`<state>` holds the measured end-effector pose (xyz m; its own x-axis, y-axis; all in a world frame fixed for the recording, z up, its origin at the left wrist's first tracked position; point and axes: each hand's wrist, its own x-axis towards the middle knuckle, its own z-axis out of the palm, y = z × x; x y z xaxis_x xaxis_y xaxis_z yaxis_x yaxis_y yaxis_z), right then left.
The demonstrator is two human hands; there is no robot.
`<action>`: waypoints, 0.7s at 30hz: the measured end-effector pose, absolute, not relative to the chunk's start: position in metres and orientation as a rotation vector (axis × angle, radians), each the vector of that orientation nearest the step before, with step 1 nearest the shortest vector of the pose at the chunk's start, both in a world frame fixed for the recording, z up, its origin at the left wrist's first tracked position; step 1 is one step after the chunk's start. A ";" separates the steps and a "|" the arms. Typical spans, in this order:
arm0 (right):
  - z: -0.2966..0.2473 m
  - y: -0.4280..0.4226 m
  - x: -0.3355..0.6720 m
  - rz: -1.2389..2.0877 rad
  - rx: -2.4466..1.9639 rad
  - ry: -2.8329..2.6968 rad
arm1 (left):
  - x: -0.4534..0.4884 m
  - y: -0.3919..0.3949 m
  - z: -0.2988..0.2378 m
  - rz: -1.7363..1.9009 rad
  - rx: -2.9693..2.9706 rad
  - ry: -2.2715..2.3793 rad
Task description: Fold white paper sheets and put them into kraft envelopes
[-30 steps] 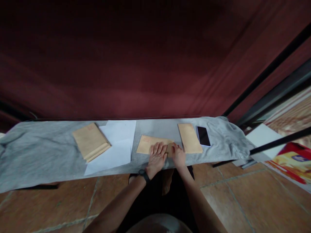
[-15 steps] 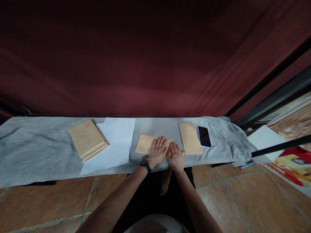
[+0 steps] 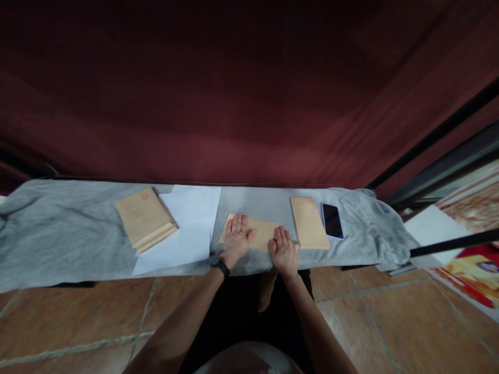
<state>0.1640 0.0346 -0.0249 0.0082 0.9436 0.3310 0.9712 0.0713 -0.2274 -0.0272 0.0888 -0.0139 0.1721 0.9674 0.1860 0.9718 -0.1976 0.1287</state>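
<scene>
A brown paper envelope (image 3: pixel 262 232) lies flat in front of me on the grey cloth (image 3: pixel 257 200). My left hand (image 3: pixel 237 239) rests palm down over its left part, fingers stretched out, a dark band on the wrist. On the envelope's right end lies my right hand (image 3: pixel 284 251), also flat with fingers extended. Just right of it are more brown envelopes (image 3: pixel 310 223), which look like a thin stack. The parts of the middle envelope under both hands are hidden.
White paper sheets (image 3: pixel 191 228) lie to the left, partly under a pile of brown envelopes (image 3: pixel 144 215). A phone (image 3: pixel 332 221) lies on the right. Dark red fabric (image 3: pixel 249 130) rises behind the cloth's far edge. Black bars (image 3: pixel 452 243) stand at the right.
My left hand has slid left along the envelope, away from my right hand, uncovering its middle. My right hand stays at the right end. The view has shifted slightly.
</scene>
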 end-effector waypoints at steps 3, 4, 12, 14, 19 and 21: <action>-0.023 0.034 0.163 -0.073 -1.922 -1.969 | -0.034 0.089 -0.017 -0.359 -2.344 -2.021; -0.023 0.034 0.163 -0.066 -1.928 -1.970 | -0.036 0.089 -0.017 -0.359 -2.341 -2.033; -0.026 0.035 0.164 -0.056 -1.947 -1.970 | -0.037 0.079 -0.010 -0.352 -2.468 -1.950; -0.026 0.034 0.164 -0.054 -1.956 -1.978 | -0.035 0.072 -0.006 -0.348 -2.620 -1.776; -0.024 0.033 0.164 -0.035 -1.973 -1.988 | -0.031 0.050 0.007 -0.344 -2.912 -1.276; -0.022 0.033 0.163 -0.025 -1.977 -1.991 | -0.029 0.045 0.011 -0.346 -2.946 -1.191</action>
<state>0.1633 0.0328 -0.0223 0.0210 0.9690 0.2462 0.9749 0.0347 -0.2198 -0.0293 0.0451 0.0112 0.6993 0.6921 0.1789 0.6802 -0.7211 0.1312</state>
